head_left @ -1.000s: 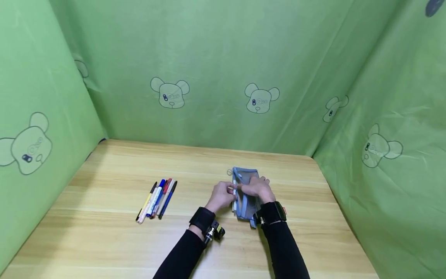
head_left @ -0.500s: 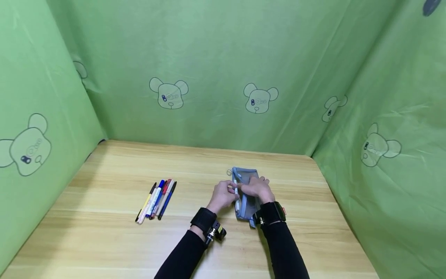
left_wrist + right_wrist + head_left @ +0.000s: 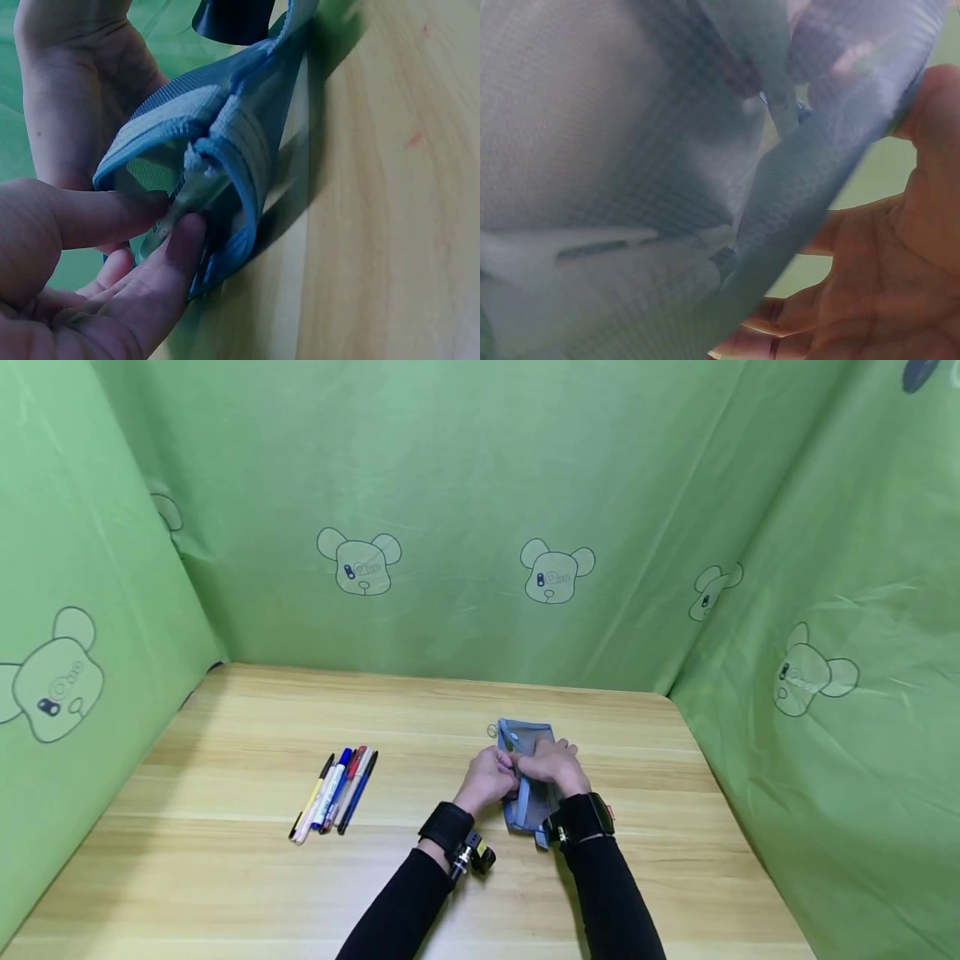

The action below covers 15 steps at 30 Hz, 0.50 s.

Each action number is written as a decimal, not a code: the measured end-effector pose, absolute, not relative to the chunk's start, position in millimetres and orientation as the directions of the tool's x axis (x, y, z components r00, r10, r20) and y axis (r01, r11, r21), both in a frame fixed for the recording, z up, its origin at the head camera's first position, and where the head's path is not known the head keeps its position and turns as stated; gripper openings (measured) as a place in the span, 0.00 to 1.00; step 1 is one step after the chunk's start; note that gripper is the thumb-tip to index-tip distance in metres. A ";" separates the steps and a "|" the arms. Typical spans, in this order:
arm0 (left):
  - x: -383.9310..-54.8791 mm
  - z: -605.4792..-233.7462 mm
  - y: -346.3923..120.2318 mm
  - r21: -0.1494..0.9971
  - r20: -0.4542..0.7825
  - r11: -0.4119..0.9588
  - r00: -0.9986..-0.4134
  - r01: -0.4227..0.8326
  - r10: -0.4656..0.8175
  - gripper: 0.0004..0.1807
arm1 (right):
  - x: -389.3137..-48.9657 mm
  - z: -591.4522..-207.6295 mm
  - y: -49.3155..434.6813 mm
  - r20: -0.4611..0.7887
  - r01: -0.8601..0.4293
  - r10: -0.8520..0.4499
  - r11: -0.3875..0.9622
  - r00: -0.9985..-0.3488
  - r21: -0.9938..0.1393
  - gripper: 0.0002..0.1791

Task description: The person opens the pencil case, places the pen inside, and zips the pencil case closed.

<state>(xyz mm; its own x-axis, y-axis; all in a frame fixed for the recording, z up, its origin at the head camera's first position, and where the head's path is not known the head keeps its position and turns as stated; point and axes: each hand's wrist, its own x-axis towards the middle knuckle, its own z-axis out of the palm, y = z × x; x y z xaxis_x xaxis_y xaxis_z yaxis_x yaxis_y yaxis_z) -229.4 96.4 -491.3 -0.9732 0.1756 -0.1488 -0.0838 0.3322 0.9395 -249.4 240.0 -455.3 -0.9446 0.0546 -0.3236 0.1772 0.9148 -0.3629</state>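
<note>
A blue mesh pencil case (image 3: 534, 810) lies on the table in the head view, its zipped mouth spread wide in the left wrist view. My left hand (image 3: 487, 777) reaches its fingertips into that mouth, pinching a pale pen (image 3: 155, 237) that is mostly hidden. The right hand (image 3: 557, 763) lies across the case and holds its edge, with the thumb toward the opening. Through the mesh in the right wrist view, a white pen (image 3: 600, 255) shows inside the case.
Several pens and markers (image 3: 333, 793) lie side by side left of the hands. A small metal ring (image 3: 492, 730) sits by the case's far left corner. Green cloth (image 3: 450, 610) with bear faces walls the wooden table (image 3: 420, 877) at the back and sides.
My left hand has moved slightly right and tipped the white pen from along the case's left edge into the mouth. The right hand keeps its hold.
</note>
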 end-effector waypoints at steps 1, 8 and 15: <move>-229.8 -491.6 97.5 0.940 -0.152 0.328 -0.973 -0.088 0.176 0.17 | -249.3 -455.3 240.3 -0.324 0.178 0.055 0.915 -0.944 -0.363 0.44; -230.9 -493.1 102.7 0.944 -0.184 0.307 -0.968 -0.124 0.173 0.17 | -249.0 -454.6 241.3 -0.314 0.178 0.055 0.908 -0.948 -0.379 0.44; -231.5 -493.8 106.8 0.939 -0.225 0.305 -0.954 -0.159 0.197 0.19 | -248.4 -455.0 241.6 -0.313 0.173 0.048 0.907 -0.948 -0.385 0.46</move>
<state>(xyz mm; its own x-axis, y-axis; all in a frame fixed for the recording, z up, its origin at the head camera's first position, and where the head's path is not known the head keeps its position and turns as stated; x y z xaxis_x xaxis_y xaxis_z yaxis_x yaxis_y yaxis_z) -231.5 106.8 -493.8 -0.9541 0.1972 -0.2252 -0.1585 0.3054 0.9390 -248.4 241.6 -455.0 -0.9485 0.0483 -0.3131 0.1732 0.9065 -0.3849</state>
